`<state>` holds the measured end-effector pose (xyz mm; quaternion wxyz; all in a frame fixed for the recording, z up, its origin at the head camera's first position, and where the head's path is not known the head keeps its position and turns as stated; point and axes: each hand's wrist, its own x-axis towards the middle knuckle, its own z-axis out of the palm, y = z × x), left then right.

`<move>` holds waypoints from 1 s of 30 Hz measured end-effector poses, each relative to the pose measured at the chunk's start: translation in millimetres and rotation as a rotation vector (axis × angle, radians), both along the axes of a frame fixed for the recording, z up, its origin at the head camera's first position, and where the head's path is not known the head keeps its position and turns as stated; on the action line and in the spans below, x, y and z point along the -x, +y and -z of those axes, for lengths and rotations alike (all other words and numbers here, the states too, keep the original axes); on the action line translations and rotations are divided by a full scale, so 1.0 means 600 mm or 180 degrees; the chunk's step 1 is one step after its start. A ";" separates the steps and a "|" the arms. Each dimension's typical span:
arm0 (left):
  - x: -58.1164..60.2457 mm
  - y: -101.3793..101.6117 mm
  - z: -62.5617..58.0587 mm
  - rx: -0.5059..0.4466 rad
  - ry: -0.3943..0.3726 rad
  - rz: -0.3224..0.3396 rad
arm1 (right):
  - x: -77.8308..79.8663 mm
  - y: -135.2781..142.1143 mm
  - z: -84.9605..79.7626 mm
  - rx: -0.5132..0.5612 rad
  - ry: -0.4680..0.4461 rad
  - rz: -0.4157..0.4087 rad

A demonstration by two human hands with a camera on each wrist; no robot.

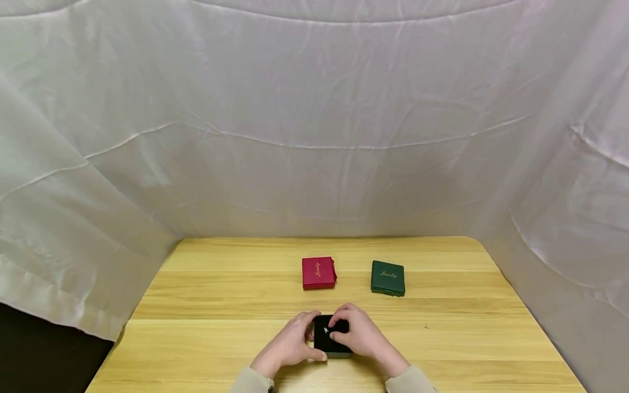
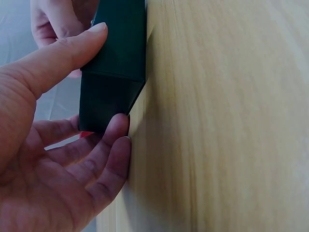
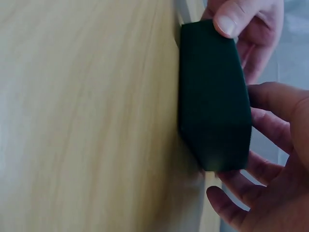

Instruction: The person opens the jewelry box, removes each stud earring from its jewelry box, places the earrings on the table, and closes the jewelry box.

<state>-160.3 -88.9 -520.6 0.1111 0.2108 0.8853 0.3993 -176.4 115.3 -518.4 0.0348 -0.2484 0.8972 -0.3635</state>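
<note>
Dark-green, black-lined square box [image 1: 329,348] is needing steadiness from the gripping left hand [image 1: 292,341], lightness from the right hand [image 1: 360,332], fingertips parted, seemingly empty.

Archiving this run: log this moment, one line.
Left hand: holds dark green square box; Right hand: over black pad beside silvery ornament; Beyond: red square box, green square box or lid

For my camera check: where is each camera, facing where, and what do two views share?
Head: worn on the head, facing forward and down at the table, open green box, left grip and right grip; sleeves show.
Left wrist: worn there, facing the left grip at the box; right grip partly shows.
Right wrist: worn there, facing the right grip at the box; left grip partly shows.
Wrist views share box and table.
</note>
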 end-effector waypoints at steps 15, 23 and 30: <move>-0.002 0.000 -0.001 0.0019 0.0009 -0.0004 | 0.000 -0.014 0.009 -0.0292 0.0136 0.0100; -0.002 0.000 -0.002 0.0013 0.0033 -0.0005 | 0.004 -0.018 0.013 -0.0323 0.0215 0.0132; 0.000 0.001 0.001 0.0028 0.0104 0.0019 | 0.004 -0.021 0.013 -0.0344 0.0355 0.0099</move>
